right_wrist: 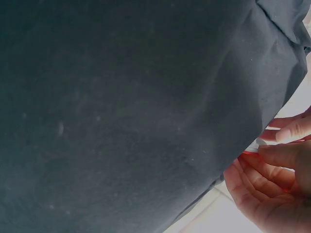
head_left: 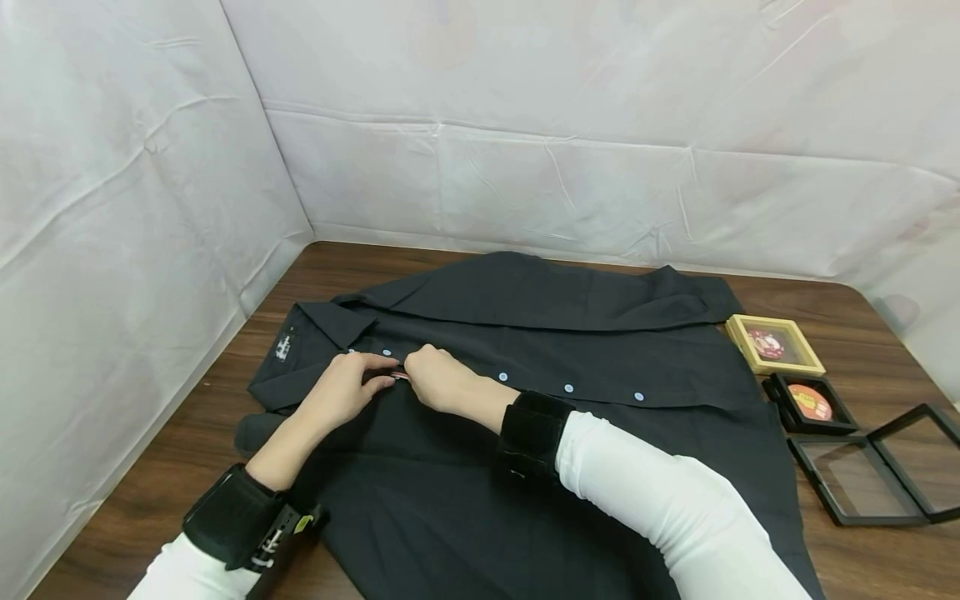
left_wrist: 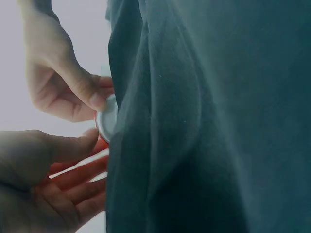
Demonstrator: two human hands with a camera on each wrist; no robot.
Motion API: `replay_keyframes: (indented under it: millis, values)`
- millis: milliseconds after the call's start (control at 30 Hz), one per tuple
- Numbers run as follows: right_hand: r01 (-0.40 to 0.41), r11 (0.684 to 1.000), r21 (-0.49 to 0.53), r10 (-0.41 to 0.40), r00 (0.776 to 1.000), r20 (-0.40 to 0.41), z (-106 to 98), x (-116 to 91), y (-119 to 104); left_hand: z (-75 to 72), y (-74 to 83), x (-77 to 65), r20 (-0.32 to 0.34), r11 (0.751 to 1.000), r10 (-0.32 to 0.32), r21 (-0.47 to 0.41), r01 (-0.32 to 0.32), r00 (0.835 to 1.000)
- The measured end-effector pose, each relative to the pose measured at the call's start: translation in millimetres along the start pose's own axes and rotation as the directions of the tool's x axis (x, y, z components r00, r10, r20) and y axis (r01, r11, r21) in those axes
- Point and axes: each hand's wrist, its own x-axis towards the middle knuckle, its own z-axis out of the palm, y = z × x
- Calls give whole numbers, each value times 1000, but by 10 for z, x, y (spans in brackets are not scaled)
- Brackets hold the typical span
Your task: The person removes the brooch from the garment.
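Observation:
A black button-up shirt (head_left: 540,483) lies spread on the table, with its collar to the left and pale buttons along the placket. Over the upper placket, a round badge (left_wrist: 107,119) with a silvery back and red rim is held between both hands. My right hand (head_left: 438,379) pinches it between thumb and fingers. From the other side my left hand (head_left: 341,392) grips its edge with the thumb, other fingers extended behind it. Shirt cloth hides part of the badge in the left wrist view.
On the table's right side stand a yellow-framed case (head_left: 776,344) with a pink item inside, a black case (head_left: 813,404) with an orange round badge, and an unfolded black clear-windowed case (head_left: 862,479). White sheeting (head_left: 562,167) rises behind and left of the wooden table (head_left: 885,333).

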Motion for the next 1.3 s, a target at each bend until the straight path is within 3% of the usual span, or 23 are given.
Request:
replay_keyframes:
  millis: [133,333,633,1000,1300]
  values:
    - [-14,1000,9,13,1000,14,-6,17,23,12,-57,49,-29,997,-17,-76,15,999]
    - [-30,999,-14,31,999,18,-12,20,40,36,-116,92,-56,992,-15,-124,8,998]
    - [-2,999,33,3,1000,-25,1,10,107,71,-166,119,-97,991,-2,-133,-11,995]
    - [-25,995,97,29,999,-43,3,0,139,98,-180,173,-142,990,12,-140,-32,990]
    - [-37,987,160,46,997,-55,9,8,186,116,-187,213,-139,992,-13,-130,-5,990]
